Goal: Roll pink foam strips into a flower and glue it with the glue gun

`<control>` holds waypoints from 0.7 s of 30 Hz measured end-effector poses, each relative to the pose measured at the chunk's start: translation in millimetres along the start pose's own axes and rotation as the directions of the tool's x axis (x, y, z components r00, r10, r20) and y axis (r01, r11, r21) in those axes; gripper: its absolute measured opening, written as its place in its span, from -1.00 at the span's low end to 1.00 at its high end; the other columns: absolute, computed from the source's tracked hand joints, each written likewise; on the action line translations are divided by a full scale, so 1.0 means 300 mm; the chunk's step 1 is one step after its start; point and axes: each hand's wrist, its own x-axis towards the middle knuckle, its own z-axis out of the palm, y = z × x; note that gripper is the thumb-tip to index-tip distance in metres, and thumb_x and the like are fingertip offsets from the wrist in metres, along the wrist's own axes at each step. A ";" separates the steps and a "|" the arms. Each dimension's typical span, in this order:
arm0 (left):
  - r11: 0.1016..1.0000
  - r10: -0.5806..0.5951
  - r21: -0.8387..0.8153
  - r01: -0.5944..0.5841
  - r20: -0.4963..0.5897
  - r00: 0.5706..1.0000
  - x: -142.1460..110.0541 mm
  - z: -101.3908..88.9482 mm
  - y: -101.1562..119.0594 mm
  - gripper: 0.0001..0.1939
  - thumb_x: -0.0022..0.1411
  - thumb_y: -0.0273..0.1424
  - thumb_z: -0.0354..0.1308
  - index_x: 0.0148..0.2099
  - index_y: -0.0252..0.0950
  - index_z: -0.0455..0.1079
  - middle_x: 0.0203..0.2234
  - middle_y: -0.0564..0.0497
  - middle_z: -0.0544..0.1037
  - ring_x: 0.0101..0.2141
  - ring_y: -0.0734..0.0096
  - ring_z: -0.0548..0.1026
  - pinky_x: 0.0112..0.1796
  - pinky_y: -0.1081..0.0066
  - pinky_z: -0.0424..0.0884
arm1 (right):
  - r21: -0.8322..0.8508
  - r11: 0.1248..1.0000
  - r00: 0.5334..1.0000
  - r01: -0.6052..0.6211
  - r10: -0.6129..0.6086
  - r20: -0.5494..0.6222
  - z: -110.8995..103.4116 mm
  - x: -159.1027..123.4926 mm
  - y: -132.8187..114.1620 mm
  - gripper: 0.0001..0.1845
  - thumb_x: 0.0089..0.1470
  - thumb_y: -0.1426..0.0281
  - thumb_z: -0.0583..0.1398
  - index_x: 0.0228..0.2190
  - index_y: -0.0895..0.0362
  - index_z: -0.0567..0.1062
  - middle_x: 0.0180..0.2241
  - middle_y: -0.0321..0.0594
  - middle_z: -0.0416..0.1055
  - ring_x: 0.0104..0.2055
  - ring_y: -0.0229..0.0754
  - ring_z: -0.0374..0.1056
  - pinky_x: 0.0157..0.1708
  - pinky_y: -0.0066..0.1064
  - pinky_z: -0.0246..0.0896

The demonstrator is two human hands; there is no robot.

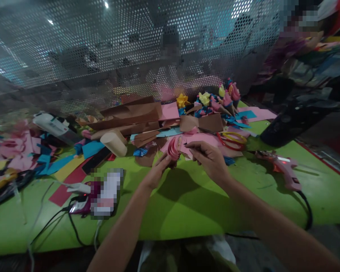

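My left hand [164, 163] is closed around a pink rolled paper piece [173, 148] with curved, layered folds, held above the green table [147, 223]. Just to its right, my right hand [205, 153] pinches with thumb and forefinger; a small dark sliver shows at the fingertips, too small to name. Whether the right fingertips touch the pink paper I cannot tell. Behind both hands lie pink paper sheets [209, 139] and scissors with red and yellow handles [234, 140]. A pink glue gun [286, 170] with a lit red light rests to the right.
A phone [107, 194] and cables lie left. A beige cardboard roll [113, 143], brown paper [130, 115] and paper flowers [229, 94] stand toward the back. A dark bottle [289, 122] is at right. A perforated metal panel [102, 56] borders the far side; a person sits beyond, upper right.
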 end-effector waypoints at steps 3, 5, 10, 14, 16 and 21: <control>1.000 -0.005 -0.008 0.005 -0.030 1.000 0.001 -0.002 -0.004 -0.45 0.06 -0.01 0.33 -0.02 -0.28 0.49 -0.19 -0.09 0.61 -0.12 0.27 0.50 -0.06 0.33 0.38 | -0.029 0.997 0.997 0.072 -0.071 0.021 0.004 0.001 0.007 -0.80 0.12 0.29 0.23 -0.23 0.09 0.56 -0.42 -0.26 0.47 -0.46 -0.27 0.32 -0.49 -0.45 0.25; 1.000 -0.013 0.010 0.014 -0.055 0.998 0.003 -0.003 -0.008 -0.46 0.08 -0.02 0.31 -0.02 -0.29 0.49 -0.19 -0.10 0.61 -0.12 0.25 0.50 -0.05 0.31 0.38 | -0.061 0.988 0.989 0.138 -0.135 0.053 0.005 0.002 0.012 -0.81 0.11 0.32 0.25 -0.21 0.08 0.56 -0.35 -0.23 0.49 -0.37 -0.22 0.38 -0.39 -0.40 0.32; 0.994 -0.006 0.111 0.013 -0.062 0.998 0.003 0.000 -0.006 -0.46 0.11 -0.01 0.27 -0.01 -0.30 0.49 -0.20 -0.08 0.60 -0.16 0.28 0.49 -0.08 0.31 0.37 | -0.136 0.960 0.966 0.244 -0.228 0.124 0.004 -0.004 0.017 -0.83 0.10 0.36 0.28 -0.21 0.06 0.57 -0.29 -0.19 0.48 -0.34 -0.21 0.38 -0.35 -0.37 0.36; 0.971 0.010 0.237 -0.006 -0.013 1.000 -0.006 0.010 0.008 -0.50 0.11 0.02 0.24 -0.08 -0.27 0.50 -0.27 -0.01 0.57 -0.25 0.35 0.44 -0.16 0.38 0.34 | -0.205 0.927 0.945 0.314 -0.285 0.159 0.003 -0.013 0.013 -0.89 0.12 0.39 0.28 -0.25 0.05 0.56 -0.32 -0.20 0.45 -0.32 -0.19 0.36 -0.37 -0.38 0.34; 0.960 0.020 0.280 -0.021 0.008 1.000 -0.009 0.012 0.012 -0.50 0.13 0.03 0.22 -0.06 -0.26 0.49 -0.30 0.01 0.54 -0.27 0.37 0.41 -0.17 0.39 0.32 | -0.221 0.918 0.941 0.330 -0.302 0.150 0.002 -0.015 0.011 -0.90 0.11 0.39 0.29 -0.27 0.05 0.55 -0.34 -0.21 0.43 -0.33 -0.19 0.35 -0.37 -0.38 0.33; 0.935 0.045 0.349 -0.063 0.059 0.997 -0.008 0.012 0.012 -0.47 0.22 0.02 0.13 0.06 -0.25 0.45 -0.32 0.00 0.49 -0.27 0.35 0.37 -0.16 0.38 0.31 | -0.241 0.905 0.935 0.351 -0.326 0.136 -0.001 -0.015 0.009 -0.91 0.12 0.43 0.28 -0.27 0.07 0.52 -0.36 -0.22 0.41 -0.36 -0.22 0.34 -0.41 -0.41 0.30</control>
